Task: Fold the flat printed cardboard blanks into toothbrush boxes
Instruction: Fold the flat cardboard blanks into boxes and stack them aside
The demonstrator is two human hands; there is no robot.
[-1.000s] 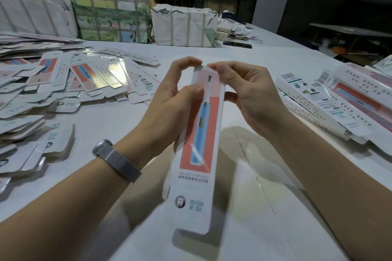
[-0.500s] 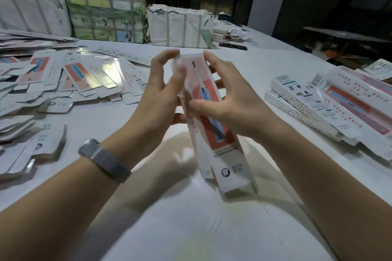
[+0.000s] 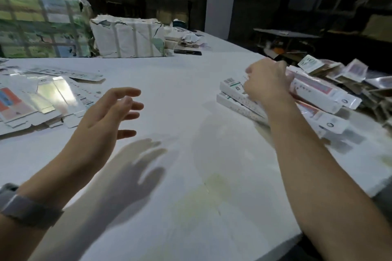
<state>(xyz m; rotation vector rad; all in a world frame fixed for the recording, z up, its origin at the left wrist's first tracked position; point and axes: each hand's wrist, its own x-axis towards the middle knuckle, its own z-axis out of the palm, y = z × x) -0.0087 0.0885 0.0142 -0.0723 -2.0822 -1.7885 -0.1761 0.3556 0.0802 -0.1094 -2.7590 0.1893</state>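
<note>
My right hand (image 3: pixel 267 84) reaches to the right and grips a folded white and red toothbrush box (image 3: pixel 318 89) on top of the pile of folded boxes (image 3: pixel 239 104). My left hand (image 3: pixel 108 112) hovers over the white table (image 3: pixel 191 154), palm turned inward, fingers spread and holding nothing. Flat printed blanks (image 3: pixel 42 99) lie fanned out on the table to the left of my left hand. The frame is blurred, so the fingertips of my right hand are hard to make out.
Wrapped bundles stand at the back: a green printed one (image 3: pixel 42 27) and a white one (image 3: pixel 127 38). A dark flat object (image 3: pixel 187 52) lies behind them. More loose packaging (image 3: pixel 350 74) is heaped at the far right. The table's edge (image 3: pixel 297 237) runs near my right forearm.
Both hands held one box in front of me before. Now my right hand has carried it right onto the folded pile, and my left hand has let go and hangs free.
</note>
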